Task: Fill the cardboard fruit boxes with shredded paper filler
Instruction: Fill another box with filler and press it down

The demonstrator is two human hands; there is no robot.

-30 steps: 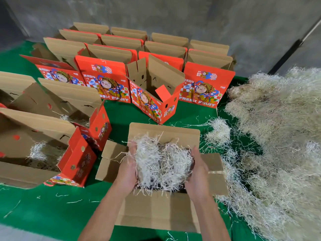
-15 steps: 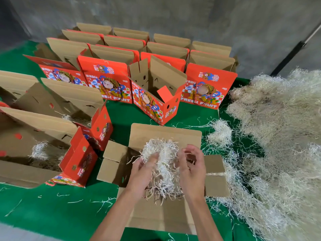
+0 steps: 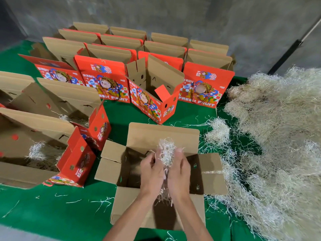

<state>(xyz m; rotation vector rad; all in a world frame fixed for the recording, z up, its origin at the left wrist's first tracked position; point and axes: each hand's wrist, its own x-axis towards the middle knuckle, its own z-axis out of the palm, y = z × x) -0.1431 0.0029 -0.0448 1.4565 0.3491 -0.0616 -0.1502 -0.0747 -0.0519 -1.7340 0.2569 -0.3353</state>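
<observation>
Both hands — left hand (image 3: 150,173), right hand (image 3: 178,173) — are pressed around a shredded-paper wad (image 3: 165,152), held directly above the open cardboard box (image 3: 163,134).

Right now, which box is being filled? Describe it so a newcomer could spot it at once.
Start at the big heap of shredded paper on the right side of the green table; just left of it, nearest the camera, stands the open box. Unlike its red printed neighbours, it shows only plain brown cardboard, and the left hand and right hand hold a clump of filler over it.
</observation>
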